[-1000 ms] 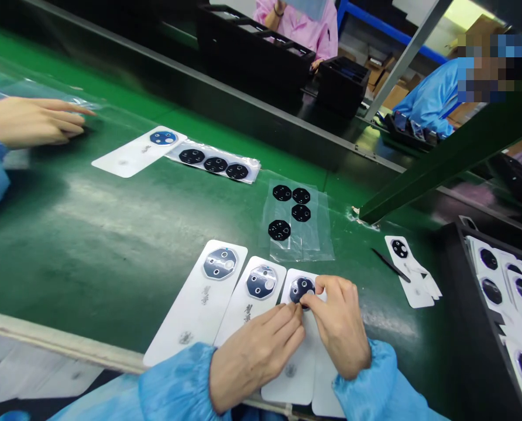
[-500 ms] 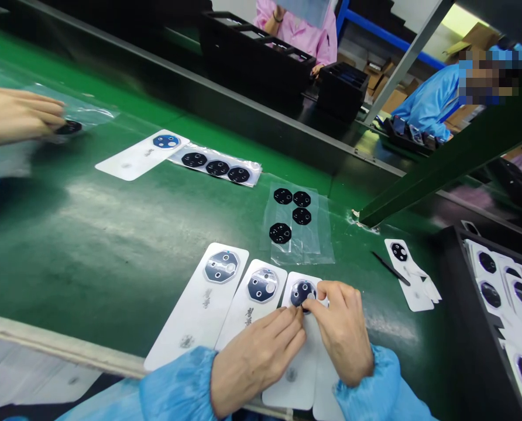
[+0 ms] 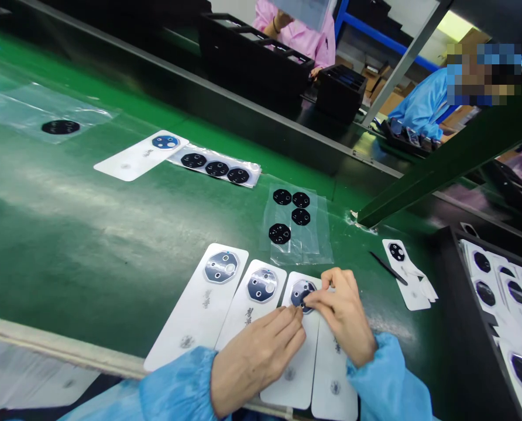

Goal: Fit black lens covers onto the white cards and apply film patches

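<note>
Several white phone back covers lie side by side at the table's front edge, each tilted to the right. The first cover [image 3: 179,321] and second cover [image 3: 234,316] carry dark octagonal camera plates. My left hand [image 3: 258,356] lies across the third cover [image 3: 287,394], fingers stretched out and tips at the lower edge of its camera plate [image 3: 298,289]. My right hand [image 3: 342,316] pinches with thumb and forefinger over that plate's right side; whatever sits between the fingertips is too small to make out. Beneath my right wrist is a fourth cover [image 3: 335,365], its upper part hidden.
Black camera plates [image 3: 280,234] lie on a clear bag [image 3: 318,245] behind the covers. Farther left are a plate strip [image 3: 217,169], another cover [image 3: 131,161] and a bagged plate [image 3: 61,127]. Black tweezers [image 3: 388,269] and a black tray [image 3: 471,333] of covers are right. Co-workers sit beyond.
My right hand has shifted slightly up and rightward, uncovering more of the fourth cover. My left hand has stayed put. Another person's hand at the far left has left the view, exposing the bagged plate.
</note>
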The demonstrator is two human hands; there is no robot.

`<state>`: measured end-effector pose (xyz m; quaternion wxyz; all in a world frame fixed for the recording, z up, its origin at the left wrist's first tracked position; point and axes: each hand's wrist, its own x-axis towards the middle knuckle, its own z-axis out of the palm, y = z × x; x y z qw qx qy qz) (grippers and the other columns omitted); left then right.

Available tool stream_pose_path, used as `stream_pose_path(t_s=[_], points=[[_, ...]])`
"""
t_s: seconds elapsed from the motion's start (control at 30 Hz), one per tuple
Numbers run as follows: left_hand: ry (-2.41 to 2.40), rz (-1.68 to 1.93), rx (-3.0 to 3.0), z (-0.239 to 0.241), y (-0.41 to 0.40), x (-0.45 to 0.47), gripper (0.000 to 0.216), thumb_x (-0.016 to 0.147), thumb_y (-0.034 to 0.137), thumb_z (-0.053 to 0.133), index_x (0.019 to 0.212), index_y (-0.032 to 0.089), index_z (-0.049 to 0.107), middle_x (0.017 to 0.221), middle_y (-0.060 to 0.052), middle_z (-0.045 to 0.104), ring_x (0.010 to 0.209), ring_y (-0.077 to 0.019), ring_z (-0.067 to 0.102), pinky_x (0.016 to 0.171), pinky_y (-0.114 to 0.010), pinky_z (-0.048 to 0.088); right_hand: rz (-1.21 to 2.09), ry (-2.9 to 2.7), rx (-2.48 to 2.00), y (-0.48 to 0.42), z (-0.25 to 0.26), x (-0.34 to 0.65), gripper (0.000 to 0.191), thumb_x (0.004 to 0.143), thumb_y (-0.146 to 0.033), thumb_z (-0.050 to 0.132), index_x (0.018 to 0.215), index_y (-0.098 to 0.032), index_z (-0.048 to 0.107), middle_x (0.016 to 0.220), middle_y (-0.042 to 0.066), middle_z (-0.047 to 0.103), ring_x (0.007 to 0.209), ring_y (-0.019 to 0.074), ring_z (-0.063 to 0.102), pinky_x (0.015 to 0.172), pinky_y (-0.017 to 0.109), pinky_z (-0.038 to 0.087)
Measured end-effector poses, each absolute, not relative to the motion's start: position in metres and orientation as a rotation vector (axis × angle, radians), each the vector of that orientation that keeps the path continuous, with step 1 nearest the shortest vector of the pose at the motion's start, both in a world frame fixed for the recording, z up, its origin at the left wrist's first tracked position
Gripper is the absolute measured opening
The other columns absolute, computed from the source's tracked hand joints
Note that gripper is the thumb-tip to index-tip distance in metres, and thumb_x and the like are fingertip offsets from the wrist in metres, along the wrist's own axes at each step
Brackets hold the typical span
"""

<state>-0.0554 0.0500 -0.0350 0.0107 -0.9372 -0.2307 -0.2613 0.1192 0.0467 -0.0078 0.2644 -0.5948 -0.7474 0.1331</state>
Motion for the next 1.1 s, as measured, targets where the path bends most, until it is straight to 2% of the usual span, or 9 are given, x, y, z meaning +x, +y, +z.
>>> stream_pose_path(t_s=[0.1, 0.2, 0.3, 0.37, 0.5, 0.6, 0.7, 0.93, 1.1], points=[[-0.713, -0.768, -2.92, -0.035, 0.05, -0.055, 0.034, 0.088, 0.0, 0.025, 0.092, 0.005, 0.059, 0.099, -0.015, 0.064, 0.086, -0.0202, 0.06, 0.081, -0.032, 0.049, 0.729, -1.65, -1.614, 0.055, 0.001, 0.134, 0.016, 0.086, -0.021, 0.052, 0.077, -0.022, 0.065, 0.08, 0.002, 0.053, 0.078, 0.016, 0.051, 0.068, 0.029, 0.041], [-0.713, -0.767, -2.918, -0.033, 0.051, -0.056, 0.036, 0.089, -0.001, 0.024, 0.091, 0.005, 0.059, 0.097, -0.014, 0.064, 0.085, -0.02, 0.06, 0.081, -0.032, 0.05, 0.964, -1.403, -1.552, 0.057, 0.001, 0.143, 0.016, 0.087, -0.028, 0.051, 0.082, -0.021, 0.065, 0.081, 0.001, 0.055, 0.067, 0.0125, 0.052, 0.063, 0.027, 0.042], [-0.697, -0.828, -2.933, -0.028, 0.053, -0.059, 0.035, 0.089, -0.001, 0.024, 0.087, 0.007, 0.058, 0.096, -0.013, 0.065, 0.083, -0.0182, 0.06, 0.079, -0.03, 0.05, 1.197, -1.222, -1.424, 0.054, -0.007, 0.144, 0.025, 0.09, -0.037, 0.045, 0.093, -0.019, 0.062, 0.081, 0.002, 0.056, 0.061, 0.0114, 0.051, 0.06, 0.028, 0.044], [-0.686, -0.854, -2.939, -0.026, 0.056, -0.062, 0.033, 0.09, 0.0, 0.026, 0.085, 0.008, 0.058, 0.095, -0.013, 0.065, 0.082, -0.0177, 0.061, 0.077, -0.029, 0.05, 1.277, -1.122, -1.376, 0.052, -0.012, 0.142, 0.021, 0.088, -0.038, 0.05, 0.093, -0.019, 0.059, 0.079, 0.002, 0.057, 0.058, 0.0108, 0.052, 0.057, 0.027, 0.044], [-0.73, -0.819, -2.902, -0.023, 0.064, -0.068, 0.031, 0.089, -0.001, 0.028, 0.089, 0.007, 0.058, 0.096, -0.013, 0.066, 0.086, -0.019, 0.061, 0.079, -0.031, 0.05, 1.197, -1.097, -1.422, 0.052, -0.015, 0.139, 0.012, 0.079, -0.029, 0.064, 0.077, -0.019, 0.058, 0.072, -0.002, 0.056, 0.053, 0.0084, 0.049, 0.052, 0.023, 0.042], [-0.747, -0.788, -2.882, -0.023, 0.067, -0.07, 0.033, 0.089, -0.002, 0.027, 0.09, 0.008, 0.058, 0.098, -0.012, 0.066, 0.089, -0.0186, 0.061, 0.08, -0.031, 0.049, 1.149, -1.183, -1.458, 0.053, -0.015, 0.139, 0.013, 0.081, -0.03, 0.061, 0.078, -0.018, 0.065, 0.085, 0.003, 0.06, 0.059, 0.0104, 0.053, 0.059, 0.027, 0.046], [-0.742, -0.767, -2.874, -0.024, 0.068, -0.069, 0.034, 0.089, -0.002, 0.026, 0.09, 0.009, 0.058, 0.1, -0.011, 0.066, 0.09, -0.0183, 0.06, 0.081, -0.031, 0.048, 1.12, -1.233, -1.469, 0.053, -0.017, 0.141, 0.014, 0.083, -0.03, 0.058, 0.082, -0.02, 0.068, 0.095, 0.004, 0.058, 0.058, 0.0084, 0.053, 0.061, 0.027, 0.048], [-0.723, -0.733, -2.855, -0.025, 0.067, -0.068, 0.035, 0.089, -0.002, 0.024, 0.09, 0.008, 0.058, 0.101, -0.012, 0.066, 0.09, -0.0194, 0.06, 0.081, -0.033, 0.046, 1.12, -1.138, -1.463, 0.054, -0.019, 0.14, 0.019, 0.084, -0.03, 0.057, 0.102, -0.023, 0.061, 0.077, -0.002, 0.054, 0.059, 0.0089, 0.054, 0.058, 0.024, 0.047], [-0.728, -0.726, -2.87, -0.025, 0.066, -0.067, 0.03, 0.089, -0.001, 0.029, 0.09, 0.009, 0.057, 0.099, -0.011, 0.066, 0.089, -0.0184, 0.06, 0.082, -0.032, 0.045, 1.088, -1.073, -1.545, 0.053, -0.018, 0.138, 0.017, 0.082, -0.035, 0.059, 0.084, -0.019, 0.066, 0.076, 0.0, 0.057, 0.059, 0.0104, 0.058, 0.06, 0.025, 0.049]])
